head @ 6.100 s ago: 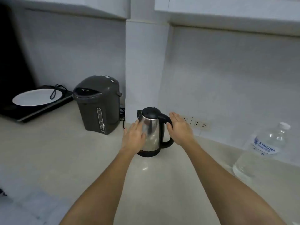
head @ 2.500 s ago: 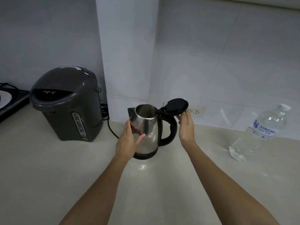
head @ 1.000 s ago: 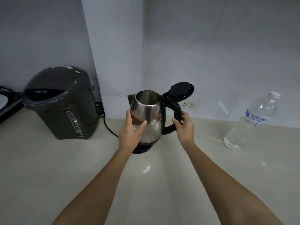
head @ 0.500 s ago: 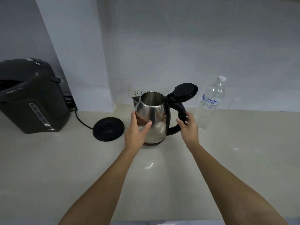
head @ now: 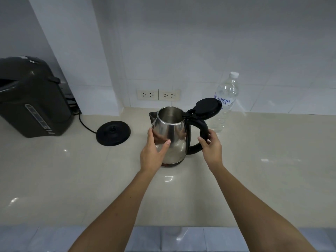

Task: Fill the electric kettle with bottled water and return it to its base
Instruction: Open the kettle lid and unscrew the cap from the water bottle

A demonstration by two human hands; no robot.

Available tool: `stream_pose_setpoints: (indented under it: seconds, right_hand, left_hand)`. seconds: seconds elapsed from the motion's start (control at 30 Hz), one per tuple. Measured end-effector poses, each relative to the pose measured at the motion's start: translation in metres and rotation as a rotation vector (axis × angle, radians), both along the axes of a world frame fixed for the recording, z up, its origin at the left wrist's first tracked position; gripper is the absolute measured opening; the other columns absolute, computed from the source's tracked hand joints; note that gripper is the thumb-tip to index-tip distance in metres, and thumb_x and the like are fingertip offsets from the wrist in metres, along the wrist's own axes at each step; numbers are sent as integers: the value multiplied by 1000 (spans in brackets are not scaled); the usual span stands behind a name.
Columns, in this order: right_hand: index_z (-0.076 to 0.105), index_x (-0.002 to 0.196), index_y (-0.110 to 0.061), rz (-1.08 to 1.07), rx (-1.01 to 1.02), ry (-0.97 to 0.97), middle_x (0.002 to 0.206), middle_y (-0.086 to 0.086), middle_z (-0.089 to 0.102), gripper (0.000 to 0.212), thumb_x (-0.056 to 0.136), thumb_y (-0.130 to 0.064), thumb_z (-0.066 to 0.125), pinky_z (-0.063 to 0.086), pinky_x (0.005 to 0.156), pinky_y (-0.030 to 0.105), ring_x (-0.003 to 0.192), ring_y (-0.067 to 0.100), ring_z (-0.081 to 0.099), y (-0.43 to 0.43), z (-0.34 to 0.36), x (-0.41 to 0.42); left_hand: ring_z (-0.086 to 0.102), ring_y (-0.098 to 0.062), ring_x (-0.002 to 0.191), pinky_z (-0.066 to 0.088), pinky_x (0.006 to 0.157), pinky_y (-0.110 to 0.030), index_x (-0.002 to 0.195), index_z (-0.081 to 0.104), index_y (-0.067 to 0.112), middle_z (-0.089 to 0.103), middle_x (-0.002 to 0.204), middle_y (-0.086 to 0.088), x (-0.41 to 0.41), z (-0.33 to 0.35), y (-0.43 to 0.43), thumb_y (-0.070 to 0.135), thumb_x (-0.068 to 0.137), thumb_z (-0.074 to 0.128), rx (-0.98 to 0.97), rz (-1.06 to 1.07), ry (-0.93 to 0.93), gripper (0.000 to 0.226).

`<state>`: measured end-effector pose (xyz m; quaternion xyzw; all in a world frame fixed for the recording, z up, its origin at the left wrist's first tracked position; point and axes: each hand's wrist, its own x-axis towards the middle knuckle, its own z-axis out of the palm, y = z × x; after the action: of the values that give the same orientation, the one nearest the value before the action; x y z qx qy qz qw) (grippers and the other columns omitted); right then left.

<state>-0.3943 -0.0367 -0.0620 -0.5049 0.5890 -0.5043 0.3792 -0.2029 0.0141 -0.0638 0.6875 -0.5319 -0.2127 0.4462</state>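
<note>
A stainless steel electric kettle (head: 172,131) with a black handle stands on the pale countertop, its black lid (head: 207,107) flipped open. My left hand (head: 154,151) presses flat against the kettle's left side. My right hand (head: 211,145) wraps the black handle. The round black base (head: 113,132) lies on the counter to the kettle's left, empty, with its cord running left. A clear capped water bottle (head: 226,99) stands upright behind and to the right of the kettle, partly hidden by the lid.
A dark grey hot-water dispenser (head: 32,99) stands at the far left against the wall. Two wall sockets (head: 158,94) sit just above the countertop (head: 254,170) behind the kettle. The counter's front edge runs along the bottom, with blue floor tiles below.
The lid was opened, then the kettle was lifted off its base and set down on the counter to the right of it, nearer the bottle. Both hands stay on the kettle.
</note>
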Motion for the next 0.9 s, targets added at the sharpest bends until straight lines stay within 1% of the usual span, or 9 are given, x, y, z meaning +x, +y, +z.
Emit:
stream_pose_setpoints:
  seconds: [0.13,0.3,0.37,0.47,0.53,0.63,0.73,0.8,0.9]
  right_hand:
    - [54,126,-17,6,9,-23,97,-7,62,37,91,-11,61,50,89,33,95,20,61,1,-7,-7]
    - [54,125,-18,23,28,-41,95,-12,62,36,91,-12,61,51,89,38,96,21,61,4,-16,-8]
    - [54,125,-18,29,27,-49,97,-9,63,36,91,-11,61,51,88,36,98,21,62,4,-17,-8]
    - [53,126,-17,37,13,-44,102,-2,63,37,91,-11,61,48,84,27,99,20,62,5,-16,-8]
    - [52,127,-17,45,8,-36,100,-3,62,37,91,-11,60,44,82,23,99,19,61,6,-14,-8]
    - [50,130,-16,63,16,-12,98,-7,59,38,93,-12,58,41,82,23,98,17,59,7,-12,-8]
    - [48,131,-17,88,20,11,100,-8,58,38,94,-13,57,40,83,23,98,16,58,7,-11,-11]
    - [47,132,-18,101,25,26,103,-6,58,39,94,-13,57,40,85,24,100,16,57,7,-12,-13]
    - [46,134,-20,117,32,31,109,-3,58,41,95,-13,55,41,90,25,105,17,57,7,-15,-14]
  left_hand:
    - [50,-3,99,37,84,-21,152,17,18,55,105,22,-11,-3,6,43,91,60,35,0,11,79]
    - [57,-9,106,43,90,-26,152,16,20,61,110,17,-11,-12,9,46,90,59,59,22,16,79]
    - [57,-9,107,44,91,-26,151,17,20,59,107,20,-12,-14,10,45,91,59,56,28,9,78]
    - [51,-4,101,38,87,-21,151,18,19,52,103,25,-12,-11,11,42,92,59,57,28,16,76]
    - [50,-5,104,38,89,-22,152,16,20,51,108,23,-12,-11,11,43,92,58,66,22,19,77]
    - [51,-10,116,37,93,-23,154,10,22,49,115,20,-14,-12,12,44,93,57,87,9,31,79]
    - [52,-14,121,40,97,-26,154,10,24,54,126,14,-14,-13,12,45,92,57,98,12,35,80]
    - [54,-15,119,43,99,-30,153,12,24,56,130,9,-14,-12,12,46,92,58,90,13,39,80]
    - [53,-9,109,41,91,-26,150,18,23,54,119,16,-15,-10,13,43,92,59,92,10,51,74]
